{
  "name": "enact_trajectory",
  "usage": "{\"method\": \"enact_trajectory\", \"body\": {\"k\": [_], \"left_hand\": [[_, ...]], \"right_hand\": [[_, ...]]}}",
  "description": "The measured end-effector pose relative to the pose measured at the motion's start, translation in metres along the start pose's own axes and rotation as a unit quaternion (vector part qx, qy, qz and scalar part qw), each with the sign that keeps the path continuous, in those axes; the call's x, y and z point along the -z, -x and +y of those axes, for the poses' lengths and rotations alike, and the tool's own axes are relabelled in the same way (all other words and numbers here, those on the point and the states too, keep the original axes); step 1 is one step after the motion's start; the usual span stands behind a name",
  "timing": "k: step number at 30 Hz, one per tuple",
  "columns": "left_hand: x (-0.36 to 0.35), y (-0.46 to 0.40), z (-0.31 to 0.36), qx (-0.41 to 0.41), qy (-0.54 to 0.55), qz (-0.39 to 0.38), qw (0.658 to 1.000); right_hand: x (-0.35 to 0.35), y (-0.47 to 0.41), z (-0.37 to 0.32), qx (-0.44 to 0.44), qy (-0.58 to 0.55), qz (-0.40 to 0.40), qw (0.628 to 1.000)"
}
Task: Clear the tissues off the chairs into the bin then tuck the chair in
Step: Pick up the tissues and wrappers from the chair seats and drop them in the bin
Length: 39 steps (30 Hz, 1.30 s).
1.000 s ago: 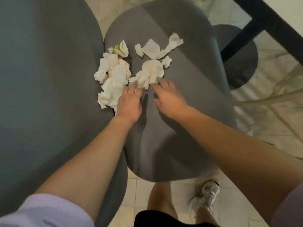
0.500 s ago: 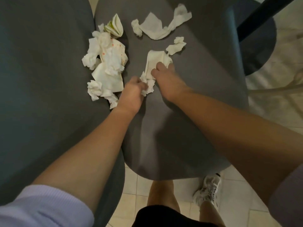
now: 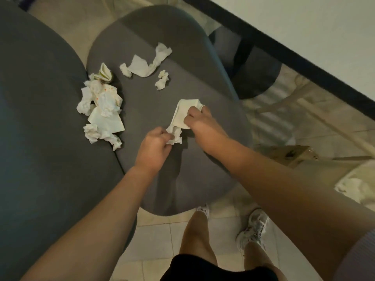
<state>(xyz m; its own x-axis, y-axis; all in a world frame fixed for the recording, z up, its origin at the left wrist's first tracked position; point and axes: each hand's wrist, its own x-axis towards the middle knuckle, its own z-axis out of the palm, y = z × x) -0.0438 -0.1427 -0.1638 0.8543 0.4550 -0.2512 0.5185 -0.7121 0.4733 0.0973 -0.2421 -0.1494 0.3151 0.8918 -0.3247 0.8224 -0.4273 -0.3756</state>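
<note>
Looking down, I saw the chair [image 3: 182, 169], a tissue pile [image 3: 101, 110] at its left edge, a strip [image 3: 146, 65] and a scrap [image 3: 162, 79] farther back. My right hand [image 3: 203, 126] and left hand [image 3: 154, 148] each pinched one tissue [image 3: 182, 114] between them.

Dim, warm indoor light. The hands throw soft shadows toward 6 o'clock on the grey seat [image 3: 162, 179]. The brightest patch is the pale surface [image 3: 304, 27] at 1 o'clock. Slight motion blur throughout; wide-angle bending at the edges.
</note>
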Motion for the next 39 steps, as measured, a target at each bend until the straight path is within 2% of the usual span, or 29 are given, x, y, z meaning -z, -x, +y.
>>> {"method": "enact_trajectory", "body": {"k": [4, 8, 12, 17, 21, 28, 30, 33, 35, 39], "left_hand": [[-0.003, 0.011, 0.049, -0.024, -0.024, 0.003, 0.999], [-0.019, 0.018, 0.117, -0.117, -0.079, 0.027, 0.99], [-0.041, 0.028, 0.18, -0.175, -0.102, 0.055, 0.978], [-0.084, 0.037, 0.258, -0.266, -0.068, 0.015, 0.961], [-0.114, 0.048, 0.315, -0.305, -0.058, -0.03, 0.95], [-0.164, 0.059, 0.378, -0.338, -0.025, -0.077, 0.938], [-0.18, 0.059, 0.388, -0.344, -0.001, -0.097, 0.934], [-0.198, 0.061, 0.396, -0.272, 0.0, -0.198, 0.942], [-0.204, 0.064, 0.393, -0.253, -0.024, -0.238, 0.937], [-0.197, 0.066, 0.383, -0.252, -0.059, -0.212, 0.942]], "right_hand": [[0.014, 0.058, 0.019, -0.036, -0.021, 0.017, 0.999], [0.015, 0.131, 0.055, -0.075, -0.054, 0.063, 0.994], [0.004, 0.201, 0.091, -0.11, -0.107, 0.172, 0.973], [0.0, 0.292, 0.135, -0.171, -0.117, 0.262, 0.943], [-0.008, 0.358, 0.162, -0.221, -0.112, 0.284, 0.926], [-0.043, 0.439, 0.195, -0.362, -0.142, 0.226, 0.893], [-0.053, 0.45, 0.199, -0.37, -0.132, 0.195, 0.899], [-0.054, 0.459, 0.202, -0.377, -0.122, 0.181, 0.9], [-0.05, 0.458, 0.203, -0.374, -0.112, 0.186, 0.902], [-0.044, 0.441, 0.203, -0.345, -0.102, 0.202, 0.911]]}}
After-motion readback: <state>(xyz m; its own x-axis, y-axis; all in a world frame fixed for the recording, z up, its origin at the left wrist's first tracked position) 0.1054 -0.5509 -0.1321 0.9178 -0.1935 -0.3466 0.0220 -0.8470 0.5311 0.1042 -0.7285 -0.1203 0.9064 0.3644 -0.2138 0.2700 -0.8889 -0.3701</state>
